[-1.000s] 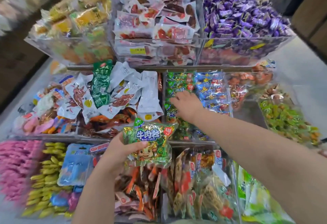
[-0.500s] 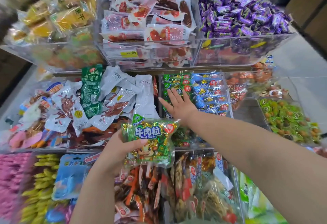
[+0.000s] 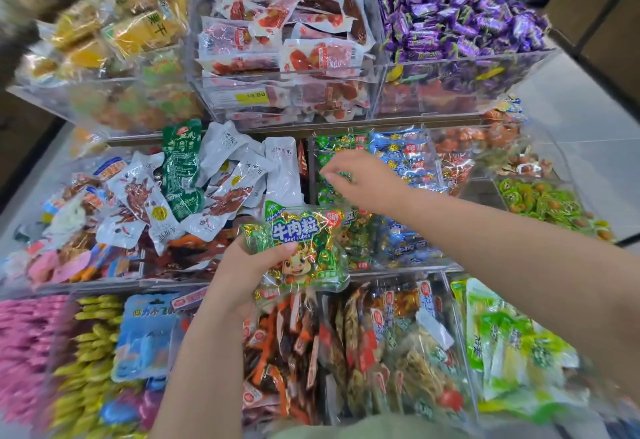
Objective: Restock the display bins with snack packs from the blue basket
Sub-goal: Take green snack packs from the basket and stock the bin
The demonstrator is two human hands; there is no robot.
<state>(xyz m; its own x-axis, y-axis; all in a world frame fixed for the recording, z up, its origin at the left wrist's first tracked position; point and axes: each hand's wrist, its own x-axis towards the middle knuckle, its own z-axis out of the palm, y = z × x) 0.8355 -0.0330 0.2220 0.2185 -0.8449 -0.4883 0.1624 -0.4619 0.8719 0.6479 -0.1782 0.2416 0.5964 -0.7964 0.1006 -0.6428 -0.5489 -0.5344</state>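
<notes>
Compared with half a second back, the right hand (image 3: 369,180) has gone from flat and splayed over the middle-row bin to curled, fingertips pinching down at the green packs (image 3: 327,175) in the clear bin (image 3: 437,161), and the whole view has tipped a bit closer. Honestly can't tell if it's actually got one pinched or is just nudging them, the fingers are blurry. The left hand (image 3: 247,267) has the beef cubes pack (image 3: 304,248) clamped by its left edge, thumb across the front, held in the air just in front of that same bin, above the lower-row bags. No blue basket in sight from here. As for how it'll handle: looks like a light, puffy foil-plastic bag full of little wrapped cubes, so floppy and crinkly, contents shift around, and the film is probably slick. I'd grab it at the edge seam or across the middle with a full pinch instead of fingertips, then lay it flat onto the matching green ones.
</notes>
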